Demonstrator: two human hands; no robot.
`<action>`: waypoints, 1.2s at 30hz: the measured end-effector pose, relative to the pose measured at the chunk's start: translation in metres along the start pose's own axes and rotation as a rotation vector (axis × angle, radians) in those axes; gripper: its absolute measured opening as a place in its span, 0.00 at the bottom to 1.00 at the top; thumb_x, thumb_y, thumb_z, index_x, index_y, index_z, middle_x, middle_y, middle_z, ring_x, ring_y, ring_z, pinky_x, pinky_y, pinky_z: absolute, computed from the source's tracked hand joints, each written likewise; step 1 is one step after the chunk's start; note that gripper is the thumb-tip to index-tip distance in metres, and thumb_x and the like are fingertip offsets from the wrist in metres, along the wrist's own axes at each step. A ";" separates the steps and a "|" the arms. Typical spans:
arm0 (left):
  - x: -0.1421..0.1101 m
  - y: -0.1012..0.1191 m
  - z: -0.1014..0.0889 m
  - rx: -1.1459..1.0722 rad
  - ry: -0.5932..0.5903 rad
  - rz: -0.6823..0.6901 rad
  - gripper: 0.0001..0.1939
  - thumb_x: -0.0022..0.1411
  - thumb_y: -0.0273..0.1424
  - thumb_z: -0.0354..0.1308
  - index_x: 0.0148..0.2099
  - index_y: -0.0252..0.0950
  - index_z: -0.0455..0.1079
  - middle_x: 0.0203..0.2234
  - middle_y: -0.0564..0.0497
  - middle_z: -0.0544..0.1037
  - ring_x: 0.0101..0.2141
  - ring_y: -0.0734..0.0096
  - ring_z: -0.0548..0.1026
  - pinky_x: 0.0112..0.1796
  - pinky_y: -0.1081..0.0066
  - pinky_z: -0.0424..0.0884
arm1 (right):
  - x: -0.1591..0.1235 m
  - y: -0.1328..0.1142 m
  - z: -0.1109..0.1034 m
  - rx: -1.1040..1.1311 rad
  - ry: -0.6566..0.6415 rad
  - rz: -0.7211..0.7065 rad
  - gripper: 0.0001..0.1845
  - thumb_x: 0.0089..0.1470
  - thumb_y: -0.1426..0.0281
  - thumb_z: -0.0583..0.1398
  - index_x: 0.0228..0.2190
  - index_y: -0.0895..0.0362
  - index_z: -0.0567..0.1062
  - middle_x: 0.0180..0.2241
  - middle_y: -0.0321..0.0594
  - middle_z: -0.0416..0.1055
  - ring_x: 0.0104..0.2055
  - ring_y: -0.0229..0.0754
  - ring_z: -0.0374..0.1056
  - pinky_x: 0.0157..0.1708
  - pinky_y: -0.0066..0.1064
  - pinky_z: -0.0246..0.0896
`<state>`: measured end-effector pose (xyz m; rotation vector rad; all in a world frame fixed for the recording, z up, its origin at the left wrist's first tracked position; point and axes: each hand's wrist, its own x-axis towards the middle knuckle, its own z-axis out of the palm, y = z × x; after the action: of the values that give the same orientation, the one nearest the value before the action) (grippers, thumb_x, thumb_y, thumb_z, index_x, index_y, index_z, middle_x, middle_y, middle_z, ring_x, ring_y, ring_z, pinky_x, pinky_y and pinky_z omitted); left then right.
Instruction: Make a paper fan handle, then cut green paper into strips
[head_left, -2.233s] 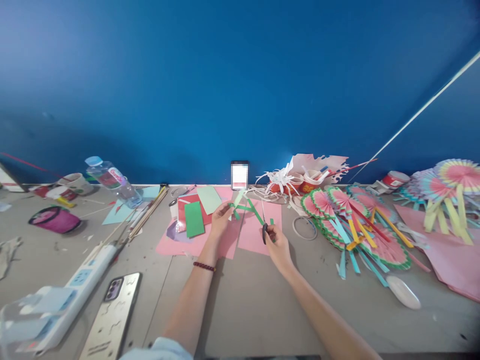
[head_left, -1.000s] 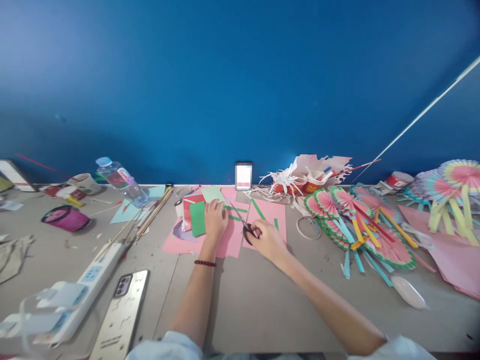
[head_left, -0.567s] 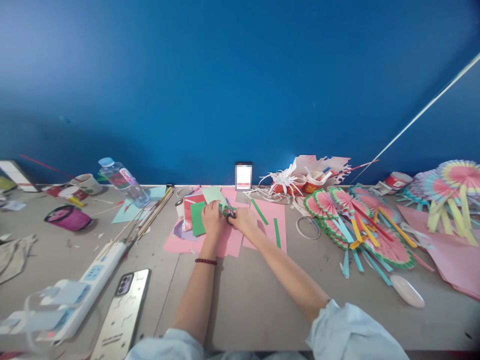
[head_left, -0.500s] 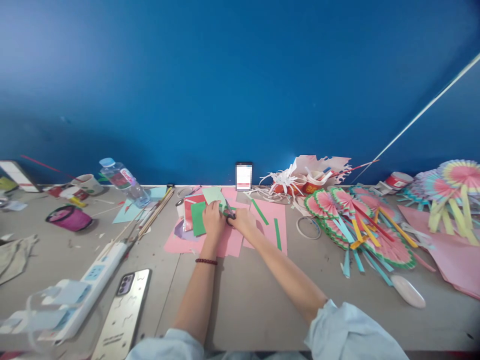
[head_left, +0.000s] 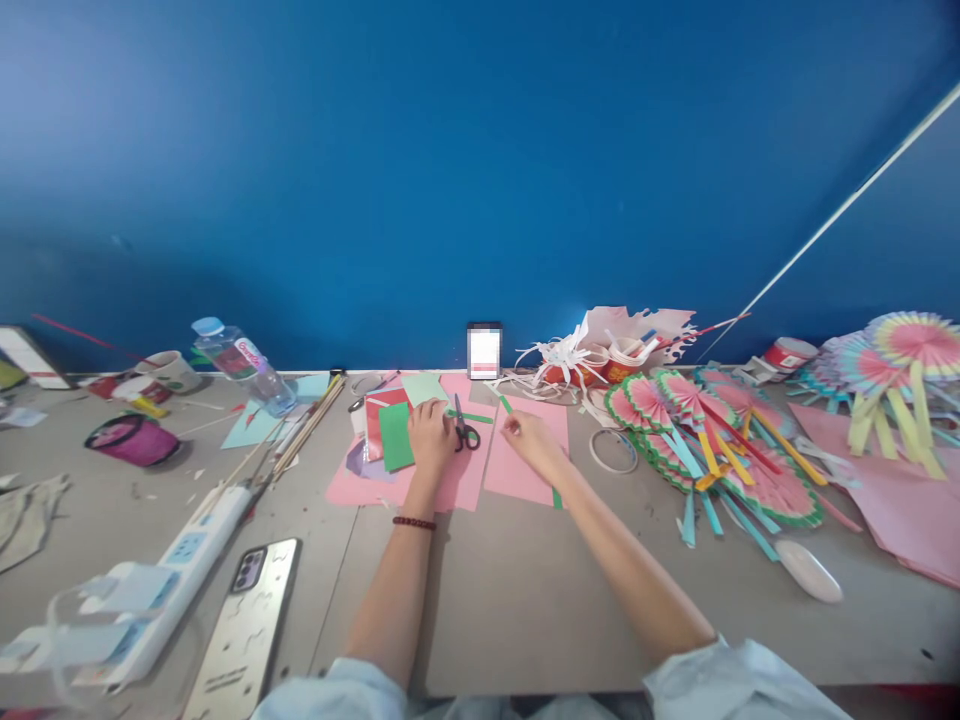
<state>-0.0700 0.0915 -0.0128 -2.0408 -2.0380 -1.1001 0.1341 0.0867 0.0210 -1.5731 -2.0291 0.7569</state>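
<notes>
My left hand [head_left: 433,438] rests palm down on the pink paper [head_left: 457,485], fingers loosely spread, beside a dark green paper rectangle [head_left: 395,436]. Just right of its thumb lie black-handled scissors [head_left: 469,438], let go. A green paper strip [head_left: 480,418] lies beneath the scissors and sticks out to the right. On the right pink sheet [head_left: 517,480] my right hand [head_left: 531,444] has its thumb and fingers pinched on another green strip [head_left: 505,404], whose upper end shows past the fingertips. A further green strip [head_left: 557,498] is mostly covered by my right wrist.
A roll of clear tape [head_left: 613,451] lies right of the pink paper, near pleated paper fans [head_left: 697,430]. Cups with white paper scraps [head_left: 564,355] stand behind. Left are a water bottle [head_left: 244,362], wooden sticks [head_left: 309,425], a power strip [head_left: 176,570] and a phone [head_left: 244,630].
My right hand cut strips loose earlier, then brought the scissors left and laid them beside my left hand. It has since moved right onto a green strip. My left hand stays put.
</notes>
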 end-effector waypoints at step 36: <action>-0.044 0.082 0.032 -1.140 -0.566 -0.137 0.17 0.53 0.41 0.68 0.40 0.34 0.78 0.31 0.46 0.82 0.31 0.64 0.77 0.37 0.65 0.73 | -0.047 0.050 -0.010 0.822 0.135 0.111 0.24 0.45 0.58 0.66 0.43 0.55 0.74 0.26 0.36 0.76 0.23 0.37 0.64 0.24 0.29 0.57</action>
<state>0.0228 0.0603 -0.0234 -2.9825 -1.9461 -2.3210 0.1876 0.0526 -0.0065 -1.1948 -1.2684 1.2742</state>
